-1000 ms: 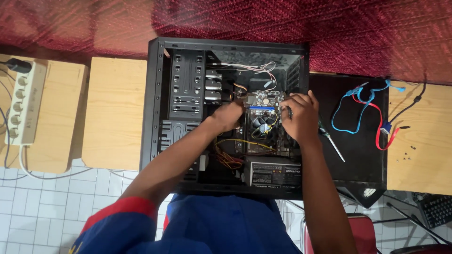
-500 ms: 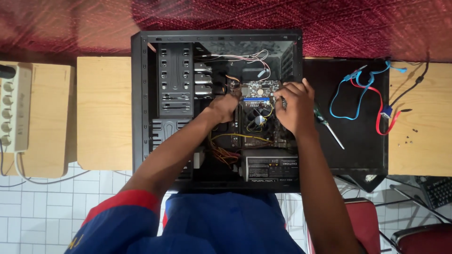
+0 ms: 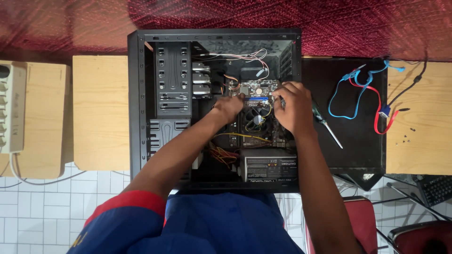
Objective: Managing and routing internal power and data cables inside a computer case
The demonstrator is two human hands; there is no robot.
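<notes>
The left hand (image 3: 229, 107) reaches into an open black computer case (image 3: 141, 94) that lies on its side, and its fingers curl down onto the left end of a blue memory stick (image 3: 256, 99) on the motherboard (image 3: 252, 87). The right hand (image 3: 293, 107) comes in from the other side, its fingertips pressed on the right end of the same stick; whether either hand truly pinches the stick or only presses on it cannot be told from this view. The stick lies flat across the board, just above the round processor fan (image 3: 256, 120), between the two hands.

Inside the case, a metal drive cage (image 3: 173, 77) fills the left part, a grey power supply (image 3: 269, 165) sits at the near edge, and a bundle of yellow and red wires (image 3: 221, 153) runs beside it. Thin coloured leads (image 3: 249, 55) loop across the far part of the case.

The case rests on a pale wooden surface (image 3: 101, 113). Just right of the case, a black side panel (image 3: 358, 136) lies flat, carrying a screwdriver (image 3: 325, 124) close to the right wrist and, farther right, a tangle of blue and red cables (image 3: 362, 94). A white power strip (image 3: 12, 113) lies at the far left. The person wears a blue top with a red-edged sleeve (image 3: 122, 207).
</notes>
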